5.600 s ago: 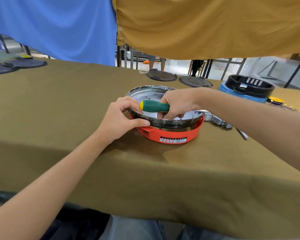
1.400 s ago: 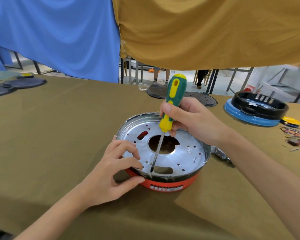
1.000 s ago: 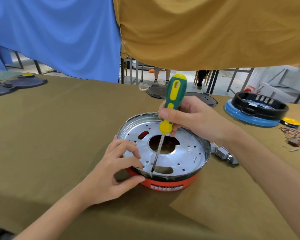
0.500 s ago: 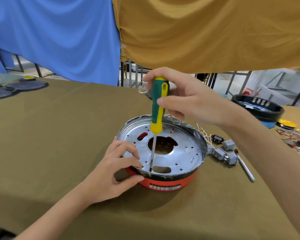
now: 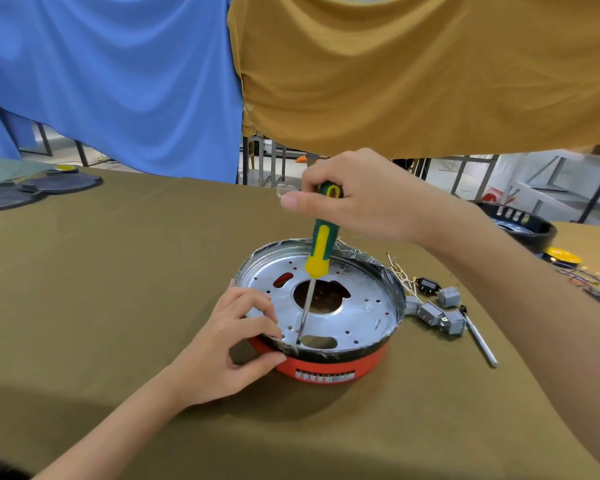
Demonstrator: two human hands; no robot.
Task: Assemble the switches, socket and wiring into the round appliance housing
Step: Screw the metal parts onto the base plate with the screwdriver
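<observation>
On the olive-brown tablecloth (image 5: 118,306), one round orange housing (image 5: 329,367) is sitting open side up under two hands and one screwdriver (image 5: 321,251).

Its silver perforated plate (image 5: 357,311) is facing upward, with one large centre hole; a label on the orange wall is showing writing too blurred to read. The screwdriver, green and yellow in the handle, is standing nearly upright, long axis leaning slightly right at the top, tip down at the plate's near edge. The right hand (image 5: 364,199) is curling its fingers round the handle top; the left hand (image 5: 222,351) is pinching the housing's near-left rim. Just right of the housing, three grey switches (image 5: 440,311), one black socket (image 5: 427,284) with pale wiring (image 5: 400,273) and one metal rod (image 5: 482,342) are lying. Behind, one blue cloth (image 5: 111,74) and one mustard cloth (image 5: 413,71) are hanging.
</observation>
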